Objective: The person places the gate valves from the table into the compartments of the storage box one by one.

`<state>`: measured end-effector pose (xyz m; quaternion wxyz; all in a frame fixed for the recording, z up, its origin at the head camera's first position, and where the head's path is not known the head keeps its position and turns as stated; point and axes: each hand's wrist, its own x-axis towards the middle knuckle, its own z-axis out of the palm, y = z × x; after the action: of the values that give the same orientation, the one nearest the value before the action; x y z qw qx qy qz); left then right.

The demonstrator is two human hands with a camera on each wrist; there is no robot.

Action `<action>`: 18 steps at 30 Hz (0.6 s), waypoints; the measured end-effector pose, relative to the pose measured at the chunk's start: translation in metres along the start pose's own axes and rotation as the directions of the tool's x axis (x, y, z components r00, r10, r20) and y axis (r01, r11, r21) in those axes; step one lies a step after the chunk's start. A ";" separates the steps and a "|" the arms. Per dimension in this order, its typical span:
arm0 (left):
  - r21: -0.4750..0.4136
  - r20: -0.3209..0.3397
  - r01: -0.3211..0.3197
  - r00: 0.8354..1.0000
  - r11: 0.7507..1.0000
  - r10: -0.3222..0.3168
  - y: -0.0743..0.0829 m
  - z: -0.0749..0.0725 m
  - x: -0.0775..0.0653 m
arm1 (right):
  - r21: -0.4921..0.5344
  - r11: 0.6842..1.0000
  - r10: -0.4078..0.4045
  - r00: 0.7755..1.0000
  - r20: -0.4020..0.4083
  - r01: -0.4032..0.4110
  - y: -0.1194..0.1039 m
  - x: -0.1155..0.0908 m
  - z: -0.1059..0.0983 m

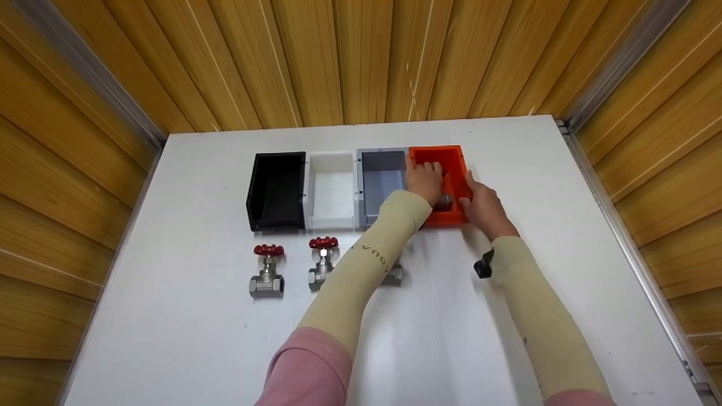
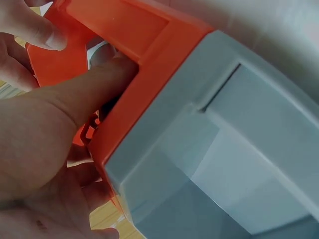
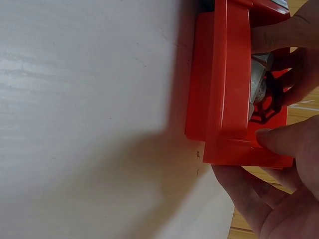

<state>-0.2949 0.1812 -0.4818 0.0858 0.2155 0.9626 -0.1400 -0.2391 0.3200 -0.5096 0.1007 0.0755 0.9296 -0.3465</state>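
Note:
An orange-red bin (image 1: pixel 437 221) stands at the right end of a row of bins. Inside it lies a metal valve (image 3: pixel 258 79) with a red handwheel (image 3: pixel 271 102). My left hand (image 1: pixel 424 183) reaches into this bin, its thumb (image 2: pixel 94 82) against the valve body and its fingers curled round the far side. The left hand partly covers the valve in the head view. My right hand (image 1: pixel 486 208) grips the bin's right wall, with the thumb (image 3: pixel 281 139) inside and the other fingers outside.
Left of the orange-red bin sit a grey bin (image 1: pixel 383 180), a white bin (image 1: pixel 333 194) and a black bin (image 1: pixel 276 192). Before them stand valves (image 1: pixel 267 276) (image 1: pixel 321 268), and part of another valve (image 1: pixel 395 275) shows beside the left sleeve. Wood-patterned panels (image 1: pixel 361 62) surround the white table (image 1: pixel 186 270).

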 end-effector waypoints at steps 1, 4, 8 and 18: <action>0.006 0.003 0.003 1.000 1.000 -0.003 0.000 0.000 0.000 | -0.004 1.000 -0.001 1.000 0.000 0.001 0.000 0.000 0.000; 0.014 0.018 0.004 1.000 1.000 -0.004 0.000 0.001 0.003 | -0.018 1.000 -0.005 1.000 -0.004 0.005 0.000 0.001 0.001; 0.011 0.018 -0.004 1.000 1.000 0.004 0.000 0.005 0.008 | -0.017 1.000 0.000 1.000 0.001 0.000 0.000 0.001 0.001; 0.031 0.015 -0.015 1.000 0.999 0.014 0.003 0.007 0.013 | 0.004 1.000 -0.011 1.000 -0.002 0.011 -0.001 -0.001 0.000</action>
<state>-0.3046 0.1865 -0.4918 0.0904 0.2227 0.9581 -0.1559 -0.2386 0.3193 -0.5092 0.0975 0.0708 0.9294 -0.3488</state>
